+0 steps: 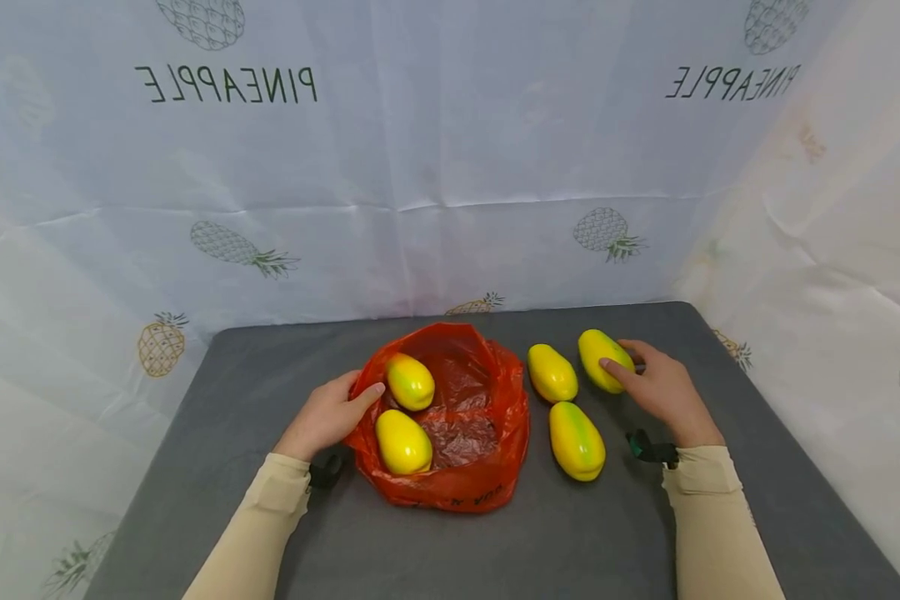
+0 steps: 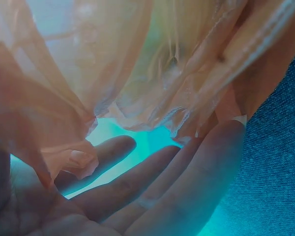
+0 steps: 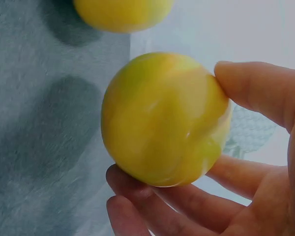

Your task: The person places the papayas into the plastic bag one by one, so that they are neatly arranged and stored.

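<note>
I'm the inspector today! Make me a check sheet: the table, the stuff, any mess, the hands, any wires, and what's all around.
Surface: grey table, holding the bag and loose fruits.
Job's things: red bag, mouth open, with a far fruit and a near fruit inside; to its right on the table, an upper fruit and a lower fruit; plus a held fruit. All five are yellow.
Clutter: nothing seen.
Left hand: grips the bag's left rim.
Right hand: holds a fruit between thumb and fingers.
Cables: nothing seen.
Surroundings: pale cloth with pineapple pictures and backwards PINEAPPLE lettering.
</note>
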Motion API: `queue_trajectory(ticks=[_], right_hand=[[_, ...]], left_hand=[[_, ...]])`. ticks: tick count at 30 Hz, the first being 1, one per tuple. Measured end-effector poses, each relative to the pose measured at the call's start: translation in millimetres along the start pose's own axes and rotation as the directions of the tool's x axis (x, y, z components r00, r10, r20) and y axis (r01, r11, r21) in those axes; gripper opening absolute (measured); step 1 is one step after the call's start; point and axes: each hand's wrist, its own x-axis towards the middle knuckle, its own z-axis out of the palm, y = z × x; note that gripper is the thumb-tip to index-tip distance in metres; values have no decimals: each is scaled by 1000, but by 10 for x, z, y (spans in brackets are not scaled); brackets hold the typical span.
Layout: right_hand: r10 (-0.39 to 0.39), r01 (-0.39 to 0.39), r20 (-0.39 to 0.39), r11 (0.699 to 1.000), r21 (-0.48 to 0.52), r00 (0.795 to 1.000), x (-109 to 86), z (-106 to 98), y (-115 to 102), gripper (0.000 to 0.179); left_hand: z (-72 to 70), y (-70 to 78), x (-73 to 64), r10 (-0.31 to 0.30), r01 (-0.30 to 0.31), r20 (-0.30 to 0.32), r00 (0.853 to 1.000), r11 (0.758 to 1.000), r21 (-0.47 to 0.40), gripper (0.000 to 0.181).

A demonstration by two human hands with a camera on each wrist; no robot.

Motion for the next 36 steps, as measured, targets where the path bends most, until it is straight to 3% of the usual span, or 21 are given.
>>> queue_trajectory(ticks=[8, 17, 25, 36], right_hand=[[-55, 55, -13, 998, -5, 998, -34, -62, -270, 89], [-136, 136, 21, 991, 18, 990, 5, -132, -918, 83], [-210, 209, 56, 978, 22, 976, 106, 59, -1486, 76], [-317, 321, 122, 947, -14, 941, 128, 427, -1974, 68]], left_hand=[[-6, 1, -2, -6, 6, 5, 1000, 1000, 3, 55], [-21, 27, 6, -10, 10, 11, 1000, 1000, -4, 54], [-18, 18, 12, 3, -3, 5, 1000, 1000, -16, 54], [-32, -15, 14, -16, 17, 22, 1000, 998, -62, 47]])
